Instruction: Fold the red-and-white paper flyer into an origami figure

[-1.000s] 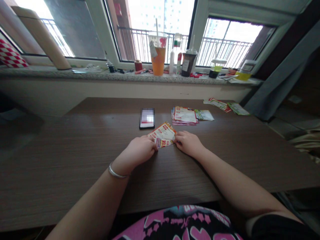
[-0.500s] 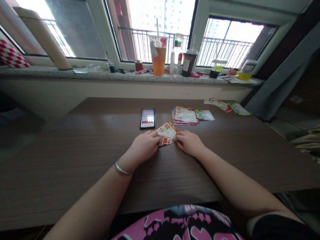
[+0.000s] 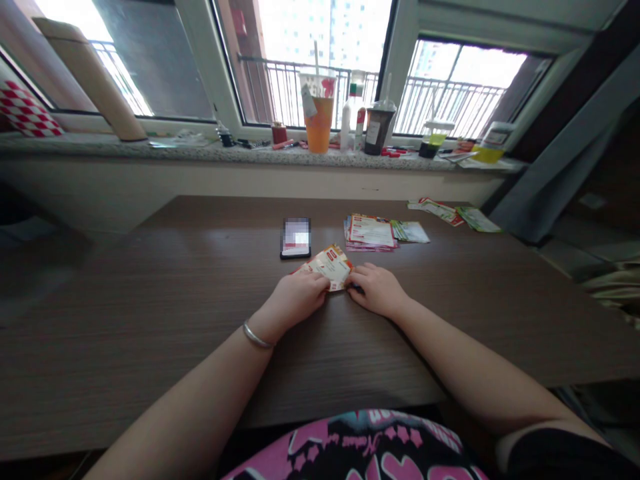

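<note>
A small folded paper flyer (image 3: 330,265) with red and white print lies on the brown wooden table (image 3: 150,293) in front of me. My left hand (image 3: 295,300), with a silver bangle on its wrist, has its fingers curled and pinching the flyer's left side. My right hand (image 3: 376,290) presses and pinches the flyer's right edge with bent fingers. A black phone (image 3: 295,237) lies flat just beyond the flyer. A stack of similar flyers (image 3: 371,231) sits to the right of the phone.
More loose flyers (image 3: 453,213) lie at the table's far right. The stone windowsill (image 3: 150,150) carries an orange drink cup (image 3: 318,113), a dark drink cup (image 3: 377,125), bottles, a tall beige flask (image 3: 87,73) and small clutter. A grey curtain (image 3: 565,153) hangs at right.
The flyer has been folded smaller and flatter between both hands. My left hand has slid rightward over it; the right hand stays nearly in place.
</note>
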A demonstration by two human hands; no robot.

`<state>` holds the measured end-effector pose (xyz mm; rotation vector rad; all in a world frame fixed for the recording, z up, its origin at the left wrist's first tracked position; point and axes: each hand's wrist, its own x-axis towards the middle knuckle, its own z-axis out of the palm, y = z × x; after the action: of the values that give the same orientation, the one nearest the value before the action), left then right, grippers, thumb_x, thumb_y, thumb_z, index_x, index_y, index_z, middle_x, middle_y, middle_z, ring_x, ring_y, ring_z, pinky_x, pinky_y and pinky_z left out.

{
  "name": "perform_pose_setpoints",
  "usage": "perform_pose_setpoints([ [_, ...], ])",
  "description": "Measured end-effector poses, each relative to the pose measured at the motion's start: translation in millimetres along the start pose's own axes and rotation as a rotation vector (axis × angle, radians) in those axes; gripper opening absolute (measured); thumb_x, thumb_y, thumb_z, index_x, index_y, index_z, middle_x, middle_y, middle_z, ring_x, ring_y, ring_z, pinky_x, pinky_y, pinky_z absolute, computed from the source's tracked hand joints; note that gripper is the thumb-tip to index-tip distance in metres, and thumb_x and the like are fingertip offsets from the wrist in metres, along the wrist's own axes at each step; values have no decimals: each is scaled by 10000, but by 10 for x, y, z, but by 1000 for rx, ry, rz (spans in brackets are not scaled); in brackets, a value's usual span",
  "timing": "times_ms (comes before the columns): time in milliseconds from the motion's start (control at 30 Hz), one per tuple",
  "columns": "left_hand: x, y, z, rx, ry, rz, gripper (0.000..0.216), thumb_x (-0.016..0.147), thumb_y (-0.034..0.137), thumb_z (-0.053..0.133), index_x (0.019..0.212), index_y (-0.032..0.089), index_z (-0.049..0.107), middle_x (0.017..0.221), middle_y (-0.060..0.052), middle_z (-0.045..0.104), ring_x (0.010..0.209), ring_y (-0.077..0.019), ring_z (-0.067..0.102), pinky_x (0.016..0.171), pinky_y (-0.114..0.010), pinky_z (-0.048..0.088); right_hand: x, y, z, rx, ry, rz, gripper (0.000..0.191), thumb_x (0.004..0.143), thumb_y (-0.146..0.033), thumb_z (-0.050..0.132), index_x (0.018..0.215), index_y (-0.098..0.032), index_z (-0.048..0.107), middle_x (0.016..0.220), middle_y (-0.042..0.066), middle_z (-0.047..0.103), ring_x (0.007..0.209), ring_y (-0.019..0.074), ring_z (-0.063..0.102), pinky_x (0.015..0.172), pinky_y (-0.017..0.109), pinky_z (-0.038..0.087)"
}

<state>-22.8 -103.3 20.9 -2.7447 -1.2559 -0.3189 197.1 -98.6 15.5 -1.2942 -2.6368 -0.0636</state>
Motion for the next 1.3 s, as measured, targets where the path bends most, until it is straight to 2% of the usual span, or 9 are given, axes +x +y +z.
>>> perform_pose_setpoints([
  [133, 12, 6, 39, 18, 37, -65, 166, 901, 220, 477, 958, 209, 633, 986, -75, 683, 926, -206, 641, 726, -285, 509, -2, 8, 6, 12, 41, 4, 184, 903, -271, 497, 953, -208, 662, 976, 52, 669, 936, 194, 539, 807, 290, 385],
  [500, 39, 11, 13, -42, 44, -103, 81, 853, 202, 513, 883, 205, 588, 884, -33, 666, 775, -165, 630, 624, -245, 439, -15, -33, -20, 0, 121, 61, 151, 876, -270, 522, 891, -205, 658, 927, 49, 685, 914, 205, 542, 801, 307, 365],
  [600, 47, 27, -14, -45, 78, -100, 86, 854, 185, 496, 861, 203, 580, 881, -29, 666, 770, -162, 614, 635, -258, 429, -20, -50, -32, -1, 126, 56, 153, 880, -262, 517, 866, -204, 658, 899, 48, 686, 891, 200, 547, 789, 304, 360],
  [733, 56, 75, -90, 57, 195, -30, 113, 863, 174, 479, 807, 194, 575, 820, -38, 654, 802, -197, 580, 790, -345, 420, -26, -98, -46, -14, 181, 45, 172, 893, -251, 487, 855, -202, 647, 888, 46, 681, 875, 195, 547, 795, 301, 362],
  [833, 56, 135, -150, 95, 255, 11, 155, 890, 200, 464, 779, 200, 573, 799, -37, 642, 823, -211, 558, 826, -375, 391, -27, -156, -67, -14, 220, 36, 177, 899, -242, 470, 850, -202, 636, 881, 45, 674, 863, 191, 542, 794, 298, 365],
  [1100, 61, 210, -139, 49, 266, 32, 116, 868, 203, 499, 804, 195, 595, 833, -44, 652, 822, -205, 544, 822, -366, 364, -20, -225, -92, 6, 232, -46, 155, 888, -238, 475, 859, -202, 624, 904, 45, 666, 845, 188, 529, 762, 296, 373],
  [1300, 62, 145, -127, 83, 262, 31, 114, 844, 209, 514, 754, 195, 583, 786, -37, 642, 782, -207, 538, 793, -371, 371, -18, -135, -47, 74, 267, -11, 99, 842, -196, 517, 814, -209, 611, 863, 36, 664, 830, 180, 548, 755, 277, 393],
])
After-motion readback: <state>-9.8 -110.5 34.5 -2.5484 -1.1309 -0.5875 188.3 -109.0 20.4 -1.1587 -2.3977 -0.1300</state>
